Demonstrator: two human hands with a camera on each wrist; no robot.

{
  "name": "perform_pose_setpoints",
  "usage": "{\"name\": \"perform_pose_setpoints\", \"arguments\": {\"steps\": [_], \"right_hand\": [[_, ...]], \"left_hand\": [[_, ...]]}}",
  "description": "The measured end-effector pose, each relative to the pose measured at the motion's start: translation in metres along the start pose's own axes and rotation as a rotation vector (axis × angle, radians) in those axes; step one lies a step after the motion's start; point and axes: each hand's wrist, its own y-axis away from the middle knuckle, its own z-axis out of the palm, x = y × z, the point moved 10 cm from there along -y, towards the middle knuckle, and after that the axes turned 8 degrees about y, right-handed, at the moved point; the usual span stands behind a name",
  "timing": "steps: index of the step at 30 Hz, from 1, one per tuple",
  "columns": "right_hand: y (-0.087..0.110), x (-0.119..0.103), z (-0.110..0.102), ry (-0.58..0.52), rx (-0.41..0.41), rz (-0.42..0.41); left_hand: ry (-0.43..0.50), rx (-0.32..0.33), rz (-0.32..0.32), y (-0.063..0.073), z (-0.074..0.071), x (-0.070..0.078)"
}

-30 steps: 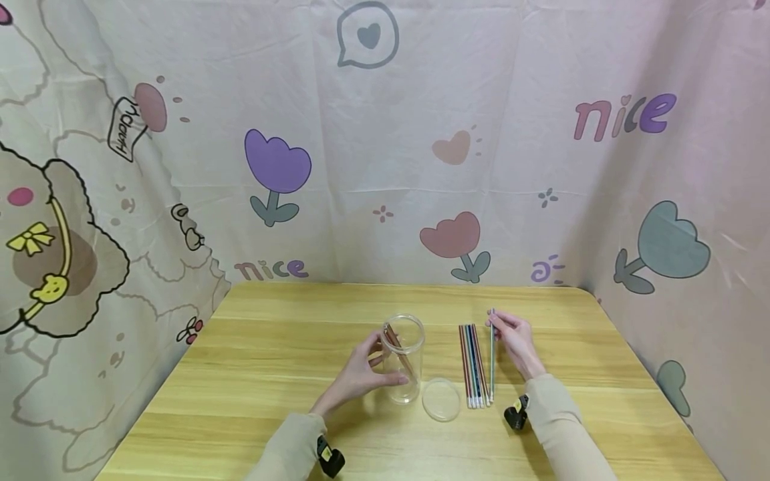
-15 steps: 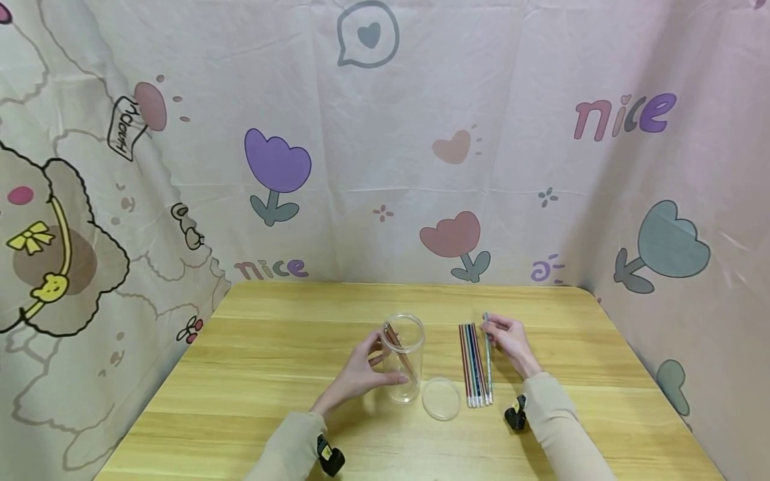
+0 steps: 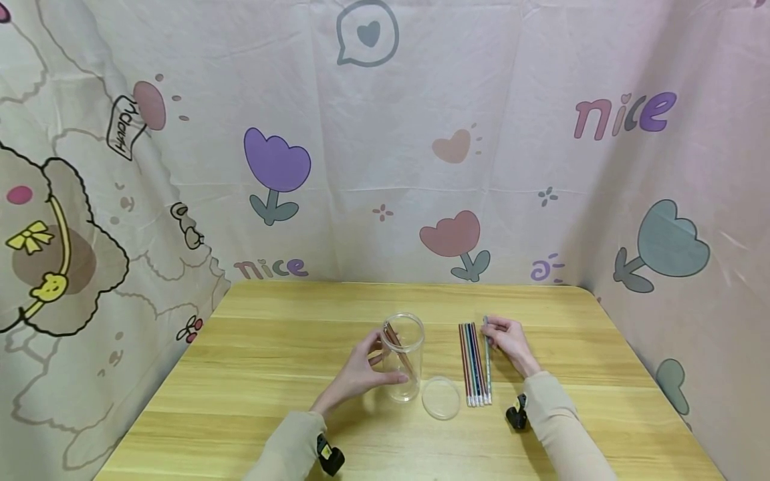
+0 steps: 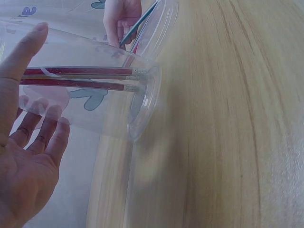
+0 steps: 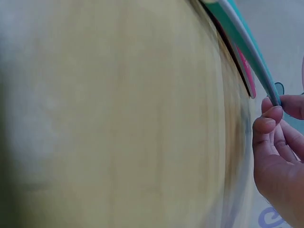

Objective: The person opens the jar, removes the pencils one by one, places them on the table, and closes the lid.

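Observation:
My left hand (image 3: pixel 359 374) grips an upright clear jar (image 3: pixel 412 381), thumb on the near side and fingers behind it. A few reddish-brown pencils (image 3: pixel 398 347) lean inside the jar; the left wrist view shows their eraser ends toward the base. With thumb and fingertips, my right hand (image 3: pixel 508 339) pinches the far end of a teal pencil (image 3: pixel 488 374), also seen in the right wrist view as a teal pencil (image 5: pixel 249 45). This pencil lies close along the right side of a row of several pencils (image 3: pixel 472 364), their white eraser ends facing me.
A round clear lid (image 3: pixel 441 399) lies flat on the wooden table (image 3: pixel 289 321) between the jar and the pencil row. Behind the table hangs a printed cloth (image 3: pixel 373 133), with more cloth along both sides. Each wrist carries a small black camera (image 3: pixel 329 455).
My right hand has shifted left and slightly nearer, bringing the teal pencil up close beside the row. The left hand and the jar have stayed in place.

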Motion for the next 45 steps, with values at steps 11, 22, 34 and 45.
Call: {"name": "perform_pose_setpoints", "arguments": {"steps": [11, 22, 34, 45], "right_hand": [[0.0024, -0.0068, 0.0041, 0.033, -0.034, -0.074], [-0.0024, 0.0014, 0.0079, 0.129, -0.034, 0.004], [-0.0023, -0.0002, 0.0097, 0.185, -0.024, -0.006], [0.0009, -0.0036, 0.0093, 0.207, -0.025, -0.018]], "left_hand": [[0.002, 0.001, -0.007, 0.0006, 0.0000, 0.0013], [-0.001, -0.008, 0.010, 0.0006, 0.0002, 0.0030], [0.000, -0.010, 0.010, 0.0011, 0.0004, 0.0028], [0.000, -0.011, 0.016, 0.0010, 0.0007, 0.0029]]}}
